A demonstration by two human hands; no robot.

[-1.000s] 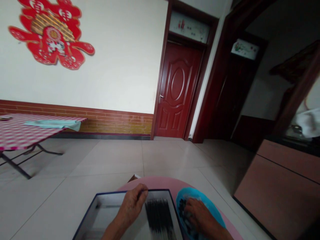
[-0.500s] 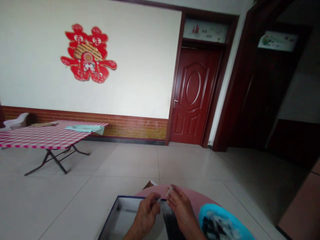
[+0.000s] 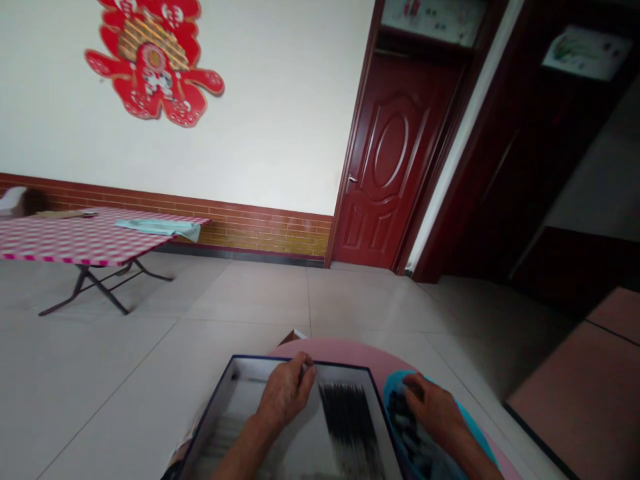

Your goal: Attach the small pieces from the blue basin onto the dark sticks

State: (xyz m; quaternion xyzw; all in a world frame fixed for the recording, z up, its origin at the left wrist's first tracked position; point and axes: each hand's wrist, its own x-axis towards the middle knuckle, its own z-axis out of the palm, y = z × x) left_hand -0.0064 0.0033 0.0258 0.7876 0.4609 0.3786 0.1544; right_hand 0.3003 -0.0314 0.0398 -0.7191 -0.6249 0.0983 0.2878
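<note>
My left hand is over a shallow box with a dark blue rim and a pale inside. Its thumb and fingertips are pinched together near the far wall, on something too small to make out. Inside the box, right of that hand, a row of thin black sticks with paler near ends lies side by side. My right hand is at the bright blue basin, fingers curved and a little apart over its contents. Black and whitish small pieces fill the basin, blurred.
Box and basin rest on a round pink table. A folding table with a checked cloth stands at the left, a light green cloth on it. A pinkish flat-topped piece of furniture is at the right. Beyond is a dark red door.
My right hand has moved from beside the left hand, where it held a small whitish piece, rightward to the basin. The left hand stays over the box. The view has tipped downward.
</note>
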